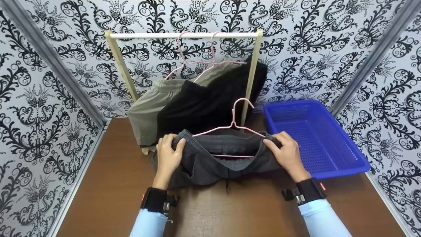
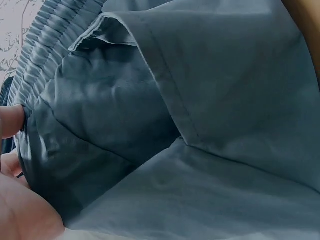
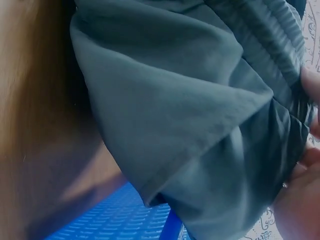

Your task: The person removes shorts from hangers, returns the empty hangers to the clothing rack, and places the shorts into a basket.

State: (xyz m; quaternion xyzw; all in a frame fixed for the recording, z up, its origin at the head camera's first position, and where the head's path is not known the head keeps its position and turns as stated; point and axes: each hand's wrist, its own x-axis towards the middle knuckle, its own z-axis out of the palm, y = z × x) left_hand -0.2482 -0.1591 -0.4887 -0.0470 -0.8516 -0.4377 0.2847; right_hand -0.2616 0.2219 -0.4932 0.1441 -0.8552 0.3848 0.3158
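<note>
Dark grey shorts with an elastic waistband are held up above the table, their waist opening facing up. My left hand pinches the left end of the waistband, thumb on the near side. At the other end, my right hand grips the waistband the same way. A pink hanger sits inside the waist; its hook rises above the shorts and its lower bar shows within the opening. The left wrist view shows a pocket flap close up. In the right wrist view, the shorts' side hangs in folds.
Behind the shorts stands a rack with a white rail. Beige shorts and black shorts hang on it from pink hangers. A blue plastic basket is at the right on the brown table. Patterned walls surround the table.
</note>
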